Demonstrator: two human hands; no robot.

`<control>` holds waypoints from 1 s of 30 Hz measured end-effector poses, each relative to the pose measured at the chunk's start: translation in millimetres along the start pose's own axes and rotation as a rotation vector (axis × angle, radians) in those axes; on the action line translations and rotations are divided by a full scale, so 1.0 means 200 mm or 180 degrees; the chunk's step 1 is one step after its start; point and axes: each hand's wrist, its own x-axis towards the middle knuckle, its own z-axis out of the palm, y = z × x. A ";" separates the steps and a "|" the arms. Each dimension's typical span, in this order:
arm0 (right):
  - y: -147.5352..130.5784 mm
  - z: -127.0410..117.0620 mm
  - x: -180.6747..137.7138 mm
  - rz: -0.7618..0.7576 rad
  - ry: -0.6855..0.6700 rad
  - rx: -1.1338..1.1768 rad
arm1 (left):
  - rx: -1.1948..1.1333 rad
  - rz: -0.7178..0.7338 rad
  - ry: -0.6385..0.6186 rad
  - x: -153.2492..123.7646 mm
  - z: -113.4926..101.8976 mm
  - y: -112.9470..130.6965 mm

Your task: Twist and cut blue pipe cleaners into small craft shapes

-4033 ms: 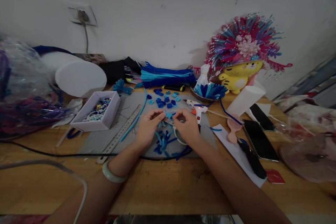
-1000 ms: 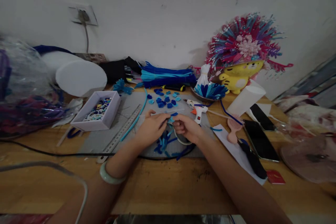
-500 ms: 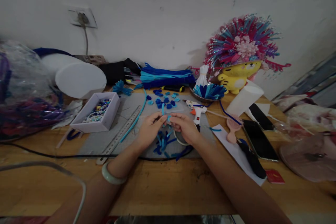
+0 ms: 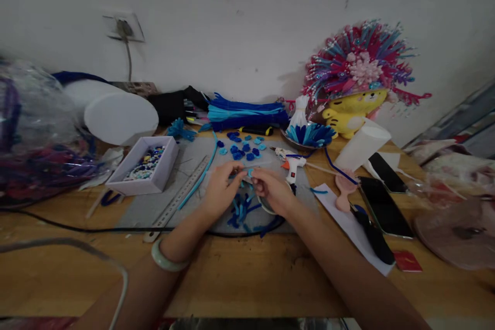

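Note:
My left hand [image 4: 221, 188] and my right hand [image 4: 271, 188] meet over a grey mat [image 4: 154, 206], fingertips pinched together on a small light-blue pipe-cleaner piece [image 4: 249, 172]. Under them lies a heap of bent blue pipe-cleaner pieces [image 4: 242, 212]. A green bangle [image 4: 164, 259] circles my left wrist. Just beyond my hands several small blue flower shapes [image 4: 243, 147] are spread on the mat. A white roll of tape [image 4: 265, 207] shows beneath my right hand.
Metal ruler [image 4: 181, 196] and long light-blue stem left of my hands. White bead box [image 4: 144, 164] further left. Glue gun [image 4: 291, 161], pink brush [image 4: 342, 190], phones [image 4: 383, 205] to the right. Blue pipe-cleaner bundle [image 4: 243, 111] and decorated yellow plush [image 4: 358, 82] by the wall. Black cable [image 4: 96, 226] crosses the table.
Across the frames my fingers keep twisting the small blue piece: hands apart at first, then close together. In the last half second both hands barely shift.

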 end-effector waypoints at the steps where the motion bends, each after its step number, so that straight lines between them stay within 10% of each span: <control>1: 0.00 0.00 0.00 0.0216 -0.0083 0.0365 | 0.0355 0.0254 -0.0091 0.00 -0.01 0.00; 7: -0.03 -0.01 0.00 0.0698 -0.0283 0.1113 | 0.1069 0.0709 -0.0389 0.01 -0.05 0.01; 17: -0.04 -0.07 0.01 -0.0507 -0.0474 -0.0626 | -0.2375 -0.1414 -0.1096 0.01 -0.02 0.06; 30: -0.02 -0.09 0.03 -0.1395 0.0402 -0.2225 | 0.0140 -0.0019 -0.0311 0.02 -0.02 0.04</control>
